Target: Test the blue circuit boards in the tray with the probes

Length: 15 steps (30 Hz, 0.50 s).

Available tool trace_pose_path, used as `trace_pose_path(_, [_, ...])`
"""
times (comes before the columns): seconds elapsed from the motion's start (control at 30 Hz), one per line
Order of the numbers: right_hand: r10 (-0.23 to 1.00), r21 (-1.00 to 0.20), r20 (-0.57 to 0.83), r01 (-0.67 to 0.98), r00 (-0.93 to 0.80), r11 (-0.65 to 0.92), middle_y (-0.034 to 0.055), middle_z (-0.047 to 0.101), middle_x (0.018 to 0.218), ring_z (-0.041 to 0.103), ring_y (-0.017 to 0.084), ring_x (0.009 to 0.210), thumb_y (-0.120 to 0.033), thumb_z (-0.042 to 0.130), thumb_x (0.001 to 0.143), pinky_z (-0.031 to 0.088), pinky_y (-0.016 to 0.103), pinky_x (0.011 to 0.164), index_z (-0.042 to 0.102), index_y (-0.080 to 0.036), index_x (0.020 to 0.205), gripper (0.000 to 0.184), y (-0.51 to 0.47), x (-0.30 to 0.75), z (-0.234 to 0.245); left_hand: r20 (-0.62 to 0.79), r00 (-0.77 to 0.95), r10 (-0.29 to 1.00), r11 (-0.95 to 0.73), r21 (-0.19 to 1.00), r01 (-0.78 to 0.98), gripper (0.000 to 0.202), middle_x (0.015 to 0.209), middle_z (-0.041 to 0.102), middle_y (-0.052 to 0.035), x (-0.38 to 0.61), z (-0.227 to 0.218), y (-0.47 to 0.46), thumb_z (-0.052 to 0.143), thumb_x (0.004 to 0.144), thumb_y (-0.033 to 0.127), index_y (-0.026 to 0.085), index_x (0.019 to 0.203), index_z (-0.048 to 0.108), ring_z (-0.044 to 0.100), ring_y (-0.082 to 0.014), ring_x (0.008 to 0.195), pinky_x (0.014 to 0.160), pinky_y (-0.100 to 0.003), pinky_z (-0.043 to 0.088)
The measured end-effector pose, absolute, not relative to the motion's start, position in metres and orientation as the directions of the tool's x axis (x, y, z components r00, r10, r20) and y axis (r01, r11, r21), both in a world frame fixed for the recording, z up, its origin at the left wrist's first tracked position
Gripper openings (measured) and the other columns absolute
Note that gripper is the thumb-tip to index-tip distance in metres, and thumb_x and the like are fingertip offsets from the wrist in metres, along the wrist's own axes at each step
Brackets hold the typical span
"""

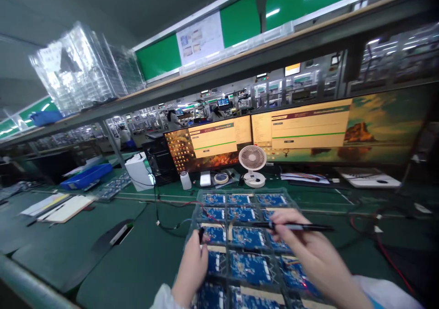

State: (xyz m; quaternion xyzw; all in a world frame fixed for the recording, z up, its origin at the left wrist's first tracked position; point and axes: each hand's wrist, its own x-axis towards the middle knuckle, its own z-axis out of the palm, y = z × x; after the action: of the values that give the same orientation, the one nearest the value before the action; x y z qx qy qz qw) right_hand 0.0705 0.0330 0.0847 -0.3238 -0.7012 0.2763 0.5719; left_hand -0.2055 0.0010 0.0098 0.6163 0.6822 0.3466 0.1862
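Green tabletop [144,254] below, my right grip [305,245] is pinching a pen-like tool [310,227], probably light, best held mid-shaft; left grip [192,262] is holding a black piece [201,234].

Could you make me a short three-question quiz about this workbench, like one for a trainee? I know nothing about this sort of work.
1. Which of the person's hands holds the long black pen-like tool?
2. True or false: the white fan stands between the tray and the monitors.
3. Fill in: the tray's compartments hold blue ____.

Key:
1. The right hand.
2. True.
3. Circuit boards.
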Motion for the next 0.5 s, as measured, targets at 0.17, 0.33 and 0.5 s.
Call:
trace_pose_path(0.17, [0.867, -0.892, 0.404, 0.085, -0.293, 0.444, 0.0018, 0.056, 0.075, 0.057, 0.019, 0.068, -0.045, 0.048, 0.085, 0.048, 0.029, 0.062, 0.053, -0.02, 0.088, 0.026, 0.068, -0.011, 0.033, 0.097, -0.199, 0.975, 0.108, 0.575, 0.811, 0.044, 0.111, 0.062, -0.0126, -0.245, -0.012, 0.03, 0.034, 0.072, -0.001, 0.015, 0.11, 0.05, 0.055, -0.0189, 0.109, 0.097, -0.029, 0.037])
trace_pose_path(0.33, [0.876, -0.892, 0.385, 0.127, -0.292, 0.434, 0.0016, 0.056, 0.07, 0.054, 0.019, 0.064, -0.043, 0.047, 0.077, 0.044, 0.029, 0.061, 0.053, -0.019, 0.081, 0.025, 0.101, -0.065, -0.008, 0.031, -0.167, 0.985, 0.131, 0.486, 0.864, 0.058, 0.113, 0.064, -0.011, -0.246, -0.034, 0.038, 0.029, 0.069, -0.006, 0.012, 0.121, 0.047, 0.053, -0.0189, 0.109, 0.102, -0.031, 0.03])
trace_pose_path(0.5, [0.873, -0.878, 0.379, 0.177, -0.305, 0.444, 0.0026, 0.058, 0.07, 0.057, 0.02, 0.066, -0.044, 0.043, 0.083, 0.045, 0.03, 0.066, 0.053, -0.019, 0.084, 0.028, 0.109, -0.093, -0.028, 0.035, -0.147, 0.989, 0.112, 0.482, 0.869, 0.054, 0.113, 0.063, -0.0139, -0.244, -0.034, 0.04, 0.025, 0.072, -0.006, 0.007, 0.119, 0.047, 0.05, -0.0198, 0.112, 0.102, -0.032, 0.028])
